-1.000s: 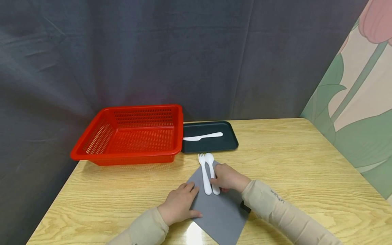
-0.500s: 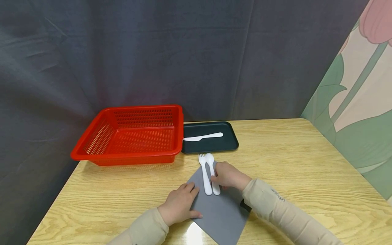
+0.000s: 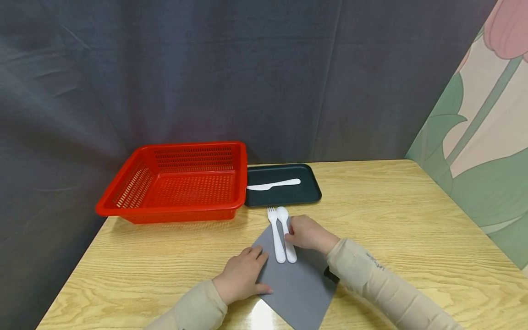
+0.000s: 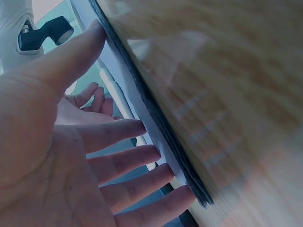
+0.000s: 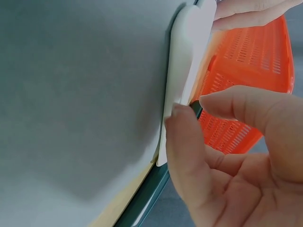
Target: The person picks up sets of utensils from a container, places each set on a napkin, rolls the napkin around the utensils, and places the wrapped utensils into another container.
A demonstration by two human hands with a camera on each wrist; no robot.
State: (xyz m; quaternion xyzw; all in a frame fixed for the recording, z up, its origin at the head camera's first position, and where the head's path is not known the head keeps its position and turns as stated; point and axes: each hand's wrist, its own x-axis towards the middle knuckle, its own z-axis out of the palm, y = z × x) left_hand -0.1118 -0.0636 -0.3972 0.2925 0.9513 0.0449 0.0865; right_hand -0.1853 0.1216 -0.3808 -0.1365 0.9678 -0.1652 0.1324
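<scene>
A grey sheet (image 3: pixel 294 288) lies at an angle on the table; its edge looks layered in the left wrist view. On it, side by side, are a white fork (image 3: pixel 277 240) and a white spoon (image 3: pixel 291 252), heads pointing away and past its far corner. The left hand (image 3: pixel 239 277) rests spread at the sheet's left edge, thumb and fingers apart, fingertips touching it. At the spoon's right side is the right hand (image 3: pixel 309 233); in the right wrist view its thumb and forefinger stand apart beside the spoon (image 5: pixel 182 52), forefinger close to or touching it.
A red perforated basket (image 3: pixel 181 211) stands at the back left. Against its right side lies a dark tray (image 3: pixel 305 195) with a white knife (image 3: pixel 278 183) on it. A dark curtain (image 3: pixel 231 78) hangs behind the wooden table (image 3: pixel 392 220).
The right hand has shifted slightly up and away from the spoon's handle end, and its fingers have loosened beside the spoon. The left hand, fork and spoon look unmoved.
</scene>
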